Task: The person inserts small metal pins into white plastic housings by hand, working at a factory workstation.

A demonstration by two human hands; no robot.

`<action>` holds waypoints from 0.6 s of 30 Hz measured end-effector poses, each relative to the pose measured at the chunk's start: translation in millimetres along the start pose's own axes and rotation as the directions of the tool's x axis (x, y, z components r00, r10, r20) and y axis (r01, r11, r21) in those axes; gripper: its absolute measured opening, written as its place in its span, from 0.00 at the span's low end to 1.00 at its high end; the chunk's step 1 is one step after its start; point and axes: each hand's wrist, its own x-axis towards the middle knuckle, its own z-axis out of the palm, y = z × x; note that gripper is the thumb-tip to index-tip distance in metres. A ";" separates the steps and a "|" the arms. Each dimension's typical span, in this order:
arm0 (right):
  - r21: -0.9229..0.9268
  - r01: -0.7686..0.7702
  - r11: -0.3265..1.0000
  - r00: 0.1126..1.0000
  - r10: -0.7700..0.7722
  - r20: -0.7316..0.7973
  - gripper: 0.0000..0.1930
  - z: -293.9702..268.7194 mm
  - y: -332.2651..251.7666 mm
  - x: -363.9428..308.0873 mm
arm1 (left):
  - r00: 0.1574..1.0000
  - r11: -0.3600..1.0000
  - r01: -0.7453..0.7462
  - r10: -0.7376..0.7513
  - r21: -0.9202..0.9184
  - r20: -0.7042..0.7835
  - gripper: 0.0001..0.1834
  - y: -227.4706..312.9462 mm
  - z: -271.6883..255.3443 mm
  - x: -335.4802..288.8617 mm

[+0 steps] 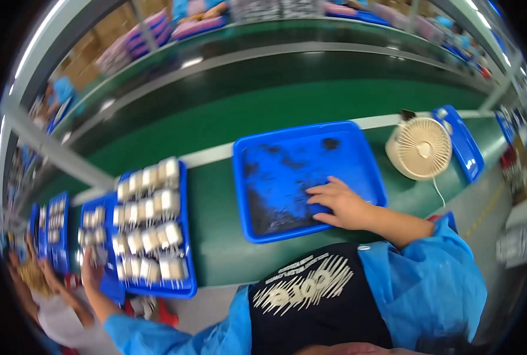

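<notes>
- The right hand lies palm down, fingers spread flat, inside a shallow blue plastic tray whose floor is smeared with dark smudges; it grips nothing.
- That tray sits on the green-topped table directly ahead of the person, near the table's front edge.
- The left hand reaches out to the person's left and touches the near corner of a second blue plastic tray; whether its fingers close on the rim I cannot tell, as the picture is blurred there.
- This second tray is packed with rows of small cream-coloured rectangular parts, standing close together.
- More blue trays of similar parts lie further left along the same table.
- A round cream-coloured desk fan stands to the right of the smudged tray, just beside a narrow blue tray.
- Beyond the table runs a long dark green conveyor belt, edged with a pale strip.
- Both arms wear light blue sleeves over a dark top.
- Other workers in blue sit far off along the line, blurred.
</notes>
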 end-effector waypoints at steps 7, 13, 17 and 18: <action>-0.002 -0.029 1.000 0.999 0.029 0.015 0.18 -2.1 3.7 -15.0 | 0.869 0.919 0.334 -0.215 0.208 -0.445 0.46 16.5 41.8 16.6; -0.002 -0.009 1.000 1.000 0.009 -0.012 0.18 5.2 8.6 -14.7 | 0.865 0.908 0.318 -0.161 0.271 -0.476 0.41 14.1 51.3 20.1; -0.001 -0.009 1.000 1.000 0.009 -0.021 0.17 5.7 10.6 -16.3 | 0.851 0.900 0.318 -0.132 0.299 -0.509 0.37 11.6 55.7 23.9; -0.003 -0.006 1.000 1.000 0.006 -0.020 0.17 5.7 10.4 -15.9 | 0.850 0.900 0.317 -0.131 0.298 -0.510 0.37 10.4 55.9 23.8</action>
